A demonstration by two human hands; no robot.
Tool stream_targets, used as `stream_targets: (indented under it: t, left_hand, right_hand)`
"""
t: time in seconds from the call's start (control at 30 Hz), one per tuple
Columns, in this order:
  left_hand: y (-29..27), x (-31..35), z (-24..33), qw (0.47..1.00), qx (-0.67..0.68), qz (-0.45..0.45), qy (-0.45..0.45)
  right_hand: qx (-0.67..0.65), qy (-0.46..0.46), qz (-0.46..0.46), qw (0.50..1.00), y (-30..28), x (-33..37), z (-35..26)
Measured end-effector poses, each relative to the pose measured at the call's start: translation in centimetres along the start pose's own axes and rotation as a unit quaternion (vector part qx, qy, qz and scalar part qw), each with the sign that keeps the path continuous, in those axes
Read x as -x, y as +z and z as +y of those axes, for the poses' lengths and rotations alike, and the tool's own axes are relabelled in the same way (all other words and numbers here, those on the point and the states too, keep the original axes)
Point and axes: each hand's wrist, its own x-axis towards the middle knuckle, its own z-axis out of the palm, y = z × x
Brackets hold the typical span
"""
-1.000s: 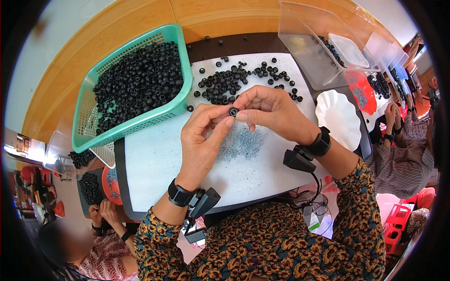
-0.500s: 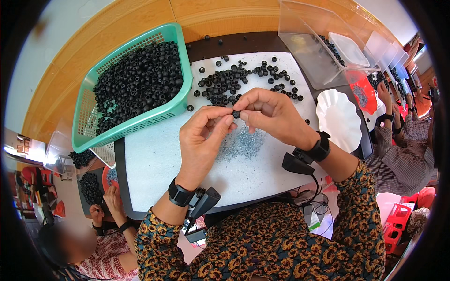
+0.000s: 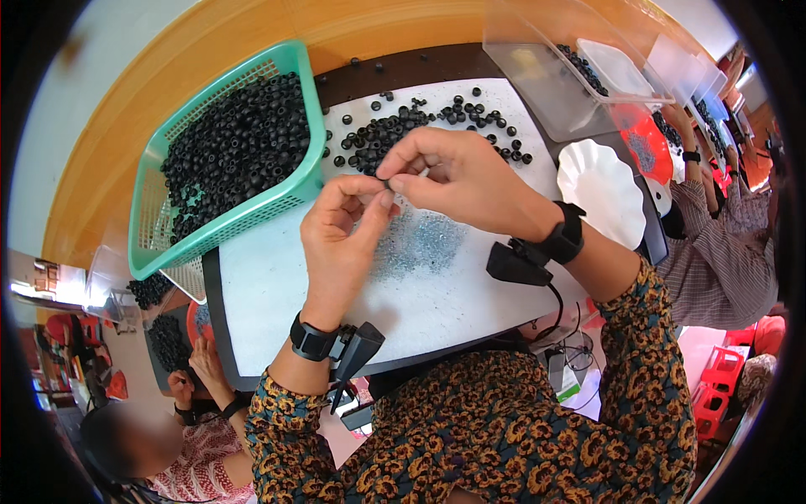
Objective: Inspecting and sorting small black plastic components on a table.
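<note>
Over the white mat (image 3: 277, 311), my two hands meet fingertip to fingertip. Between them is a small black bead (image 3: 387, 184), mostly covered by the fingers. My left hand (image 3: 340, 231) pinches it with thumb and forefinger from the left. From the right, my right hand (image 3: 457, 172) closes its thumb and forefinger on the same bead. Just beyond the hands lies a loose spread of black beads (image 3: 378, 139) with holes. Below the fingers, tiny clear bluish pieces (image 3: 420, 244) are scattered on the mat.
A green basket (image 3: 315, 147) heaped with black beads stands at the left. On the right are a white scalloped dish (image 3: 600, 193), a clear plastic bin (image 3: 525, 92) and a red tray (image 3: 659, 151). Co-workers' hands (image 3: 204, 363) show at lower left and far right.
Both hands, still together on the bead, have shifted left and slightly up in the picture. My right hand now covers more of the bead. The whole view has shifted a little.
</note>
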Motion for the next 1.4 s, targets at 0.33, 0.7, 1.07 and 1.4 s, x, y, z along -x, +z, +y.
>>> stream_targets:
  t: [0.33, 0.7, 1.07, 1.4]
  left_hand:
    - [0.0, -0.5, 0.0, 1.000, -0.003, -0.009, 0.000]
    - [0.0, -1.4, -0.9, 0.994, -0.077, 0.019, -0.074]
    - [-0.1, -0.8, -0.4, 1.000, -0.019, -0.003, 0.011]
    - [-1.0, -0.7, 0.3, 0.999, -0.020, 0.047, -0.003]
  right_hand:
    - [-0.035, 0.016, -0.053, 0.998, -0.7, -0.2, 0.5]
    - [-0.115, 0.092, 0.059, 0.987, -2.1, 0.4, 2.2]
    - [-0.216, 0.082, 0.008, 0.973, -0.2, 0.4, 2.0]
    - [0.264, -0.068, 0.032, 0.962, -2.1, 0.5, 2.2]
